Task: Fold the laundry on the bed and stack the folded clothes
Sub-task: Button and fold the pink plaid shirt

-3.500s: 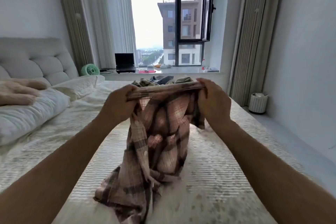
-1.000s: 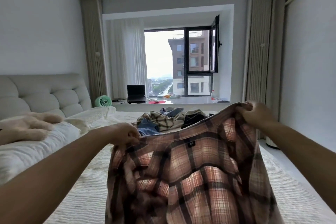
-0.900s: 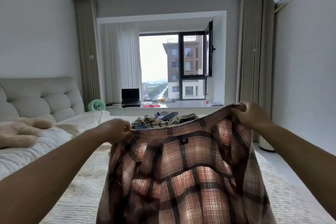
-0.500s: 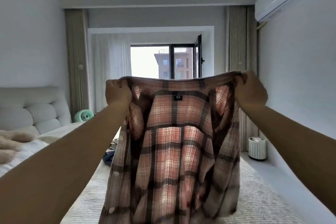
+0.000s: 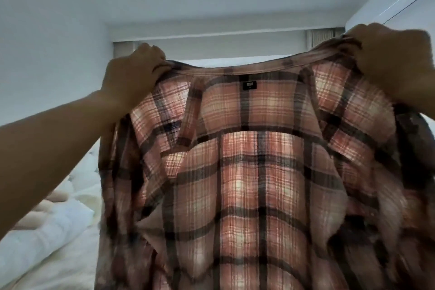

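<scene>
Plaid shirt (image 5: 247,172) is held up high, filling the middle and right of the frame. Left hand (image 5: 134,75) pinches one shoulder, right hand (image 5: 395,61) grips the other at upper right. White bedding (image 5: 47,238) sits lower left.

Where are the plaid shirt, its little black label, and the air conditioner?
plaid shirt (image 5: 247,183), head view, middle of the back panel.
black label (image 5: 249,85), head view, its centre below the collar.
air conditioner (image 5: 397,0), head view, white casing.
</scene>
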